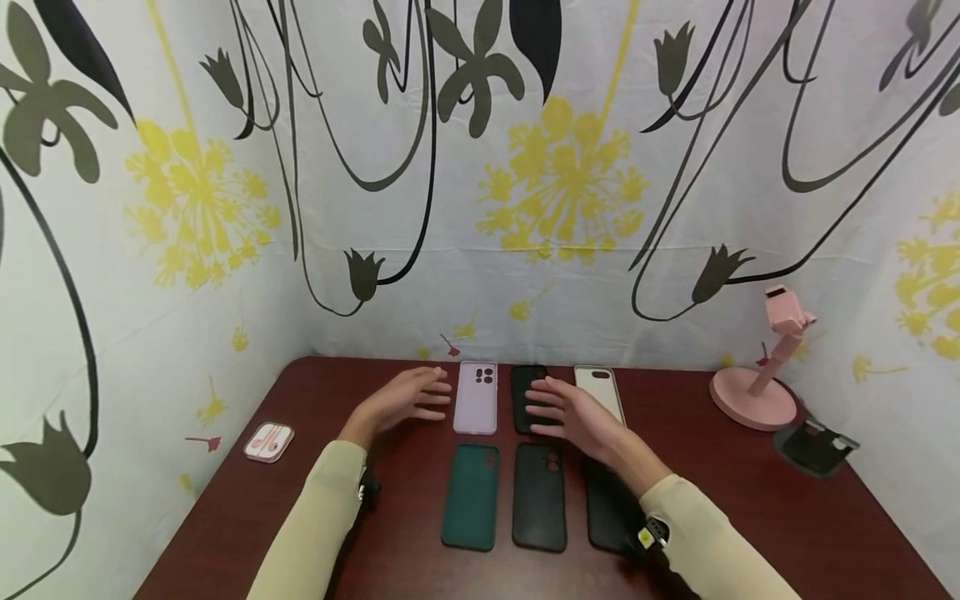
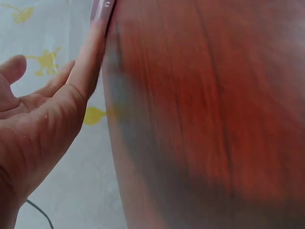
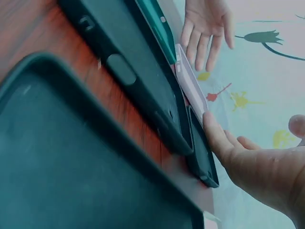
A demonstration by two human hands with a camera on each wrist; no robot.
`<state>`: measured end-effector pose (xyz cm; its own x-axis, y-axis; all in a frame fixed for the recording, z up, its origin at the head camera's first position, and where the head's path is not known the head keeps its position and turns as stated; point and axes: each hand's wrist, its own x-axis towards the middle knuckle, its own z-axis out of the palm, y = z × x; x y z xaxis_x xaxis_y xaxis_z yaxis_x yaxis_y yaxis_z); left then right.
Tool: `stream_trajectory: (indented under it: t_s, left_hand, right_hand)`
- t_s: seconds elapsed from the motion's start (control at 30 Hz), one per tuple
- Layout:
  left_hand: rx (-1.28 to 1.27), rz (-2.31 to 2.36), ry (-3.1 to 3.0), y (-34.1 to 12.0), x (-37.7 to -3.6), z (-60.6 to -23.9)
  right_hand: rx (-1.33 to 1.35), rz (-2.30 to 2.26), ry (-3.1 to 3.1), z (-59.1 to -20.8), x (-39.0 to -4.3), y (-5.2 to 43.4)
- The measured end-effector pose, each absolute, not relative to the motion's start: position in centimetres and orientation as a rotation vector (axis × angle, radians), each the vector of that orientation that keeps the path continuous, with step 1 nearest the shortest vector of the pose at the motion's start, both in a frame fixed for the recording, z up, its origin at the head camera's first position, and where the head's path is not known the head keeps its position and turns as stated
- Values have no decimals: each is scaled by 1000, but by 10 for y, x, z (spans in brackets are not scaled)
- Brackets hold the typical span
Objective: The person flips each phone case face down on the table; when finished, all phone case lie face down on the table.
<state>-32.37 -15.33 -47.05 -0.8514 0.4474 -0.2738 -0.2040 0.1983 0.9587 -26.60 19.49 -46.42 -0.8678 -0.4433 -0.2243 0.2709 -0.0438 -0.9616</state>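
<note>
Head view: left hand (image 1: 401, 402), fingers extended and empty, beside lilac phone case (image 1: 476, 404) on counter (image 1: 405, 517); right hand (image 1: 588, 421), fingers likewise unclasped, over rear black phone case (image 1: 528, 375), contact unclear; teal phone case (image 1: 470, 500) in front row; left wrist view: lilac phone case at fingertips; right wrist view: both hands holding nothing.
</note>
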Motion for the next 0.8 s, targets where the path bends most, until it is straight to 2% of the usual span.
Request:
stream_trajectory:
  t_s: [0.3,0.8]
  left_hand:
    - [177,1672,1973,-144,-340,-471]
    - [107,1668,1976,-133,-342,-471]
  right_hand:
    - [-226,-1921,1635,-466,-281,169]
    - [-52,-1978,1661,-464,-289,129]
